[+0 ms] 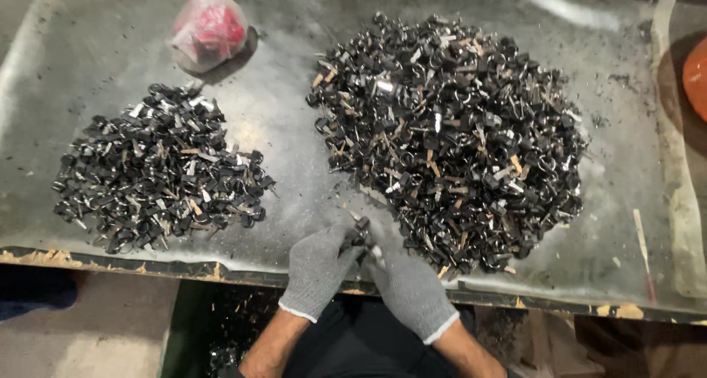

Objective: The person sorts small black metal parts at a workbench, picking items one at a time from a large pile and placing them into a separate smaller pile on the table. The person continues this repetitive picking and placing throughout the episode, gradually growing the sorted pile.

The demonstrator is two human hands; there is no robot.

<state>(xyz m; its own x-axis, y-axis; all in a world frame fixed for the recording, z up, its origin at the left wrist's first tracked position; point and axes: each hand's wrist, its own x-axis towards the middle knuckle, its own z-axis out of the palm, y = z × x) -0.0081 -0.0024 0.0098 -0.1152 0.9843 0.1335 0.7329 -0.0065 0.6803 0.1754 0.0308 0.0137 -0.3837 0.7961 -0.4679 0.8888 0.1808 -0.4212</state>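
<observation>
The left hand (318, 269) and right hand (409, 286), in grey knit gloves, pinch one small black metal part (361, 234) together beside the big pile of black parts (449, 128).

Two heaps of small black parts (160, 168) (451, 131), one pink bag (208, 30), two gloved hands (318, 270) (409, 288)

Worker's hands: grey knit gloves on both.
Left hand (318, 269) and right hand (409, 285) gloves end in pale ribbed cuffs; forearms unsleeved; dark clothing below.
</observation>
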